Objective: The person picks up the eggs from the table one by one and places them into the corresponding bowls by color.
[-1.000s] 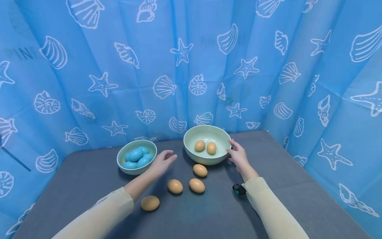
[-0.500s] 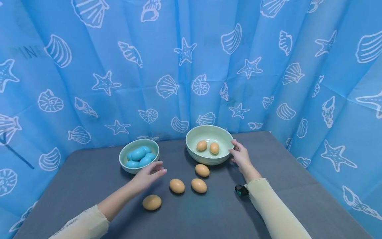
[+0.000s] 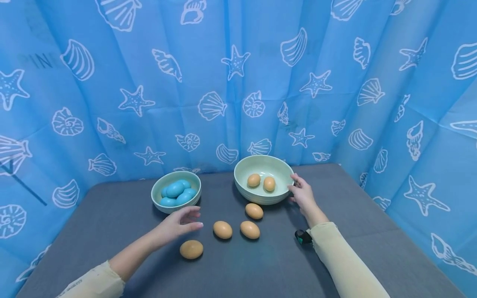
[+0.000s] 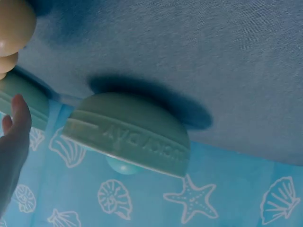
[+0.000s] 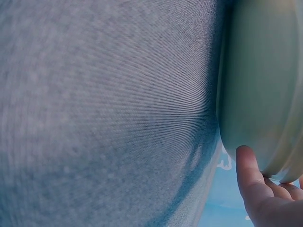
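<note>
My left hand hovers over the table with nothing in it, fingers apart. It is between the smaller bowl of blue eggs and the nearest brown egg. In the left wrist view, part of the hand shows at the left edge. My right hand holds the right side of the larger pale green bowl, which has two brown eggs inside. The right wrist view shows a fingertip against this bowl's outer wall, with more fingers near the rim.
Further brown eggs lie on the grey table: one egg before the larger bowl, then two more, a left egg and a right egg. A black object is by the right sleeve. A blue shell-print curtain hangs behind.
My left hand has drawn back from between the bowls, toward the near left and the nearest brown egg. My right hand stays at the larger bowl. The head view has shifted slightly.
</note>
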Demonstrator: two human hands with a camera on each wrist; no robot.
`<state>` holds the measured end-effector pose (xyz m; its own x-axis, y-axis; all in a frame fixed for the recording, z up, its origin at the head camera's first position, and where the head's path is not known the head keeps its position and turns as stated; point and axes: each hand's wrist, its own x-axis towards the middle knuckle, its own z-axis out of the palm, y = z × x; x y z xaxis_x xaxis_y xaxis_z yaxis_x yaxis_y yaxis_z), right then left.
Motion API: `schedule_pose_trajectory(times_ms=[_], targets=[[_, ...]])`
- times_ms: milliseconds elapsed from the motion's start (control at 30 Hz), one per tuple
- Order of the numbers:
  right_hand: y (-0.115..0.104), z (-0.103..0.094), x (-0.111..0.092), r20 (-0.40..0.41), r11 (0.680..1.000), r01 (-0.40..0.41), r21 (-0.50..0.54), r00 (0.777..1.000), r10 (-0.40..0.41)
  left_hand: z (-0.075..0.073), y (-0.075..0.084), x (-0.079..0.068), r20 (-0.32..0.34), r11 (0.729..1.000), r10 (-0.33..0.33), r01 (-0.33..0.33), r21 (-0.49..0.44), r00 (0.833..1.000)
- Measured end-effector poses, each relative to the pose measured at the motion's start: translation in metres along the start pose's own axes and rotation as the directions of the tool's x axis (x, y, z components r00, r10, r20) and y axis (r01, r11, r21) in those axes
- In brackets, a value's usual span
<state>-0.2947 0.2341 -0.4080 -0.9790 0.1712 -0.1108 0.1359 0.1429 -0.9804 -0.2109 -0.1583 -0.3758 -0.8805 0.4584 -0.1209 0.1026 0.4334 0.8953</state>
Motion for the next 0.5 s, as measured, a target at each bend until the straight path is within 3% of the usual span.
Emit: schedule_pose_trajectory(times_ms=[300, 500], targets=[[-0.001, 0.000, -0.001, -0.003, 1.000, -0.011, -0.007, 1.000, 0.011, -0.002, -0.017, -0.007, 0.143, 1.000, 0.007, -0.009, 0.012, 0.990], [-0.001, -0.001, -0.001, 0.004, 1.000, -0.018, -0.004, 1.000, 0.018, -0.008, -0.033, -0.010, 0.251, 1.000, 0.032, -0.030, -0.009, 0.967]])
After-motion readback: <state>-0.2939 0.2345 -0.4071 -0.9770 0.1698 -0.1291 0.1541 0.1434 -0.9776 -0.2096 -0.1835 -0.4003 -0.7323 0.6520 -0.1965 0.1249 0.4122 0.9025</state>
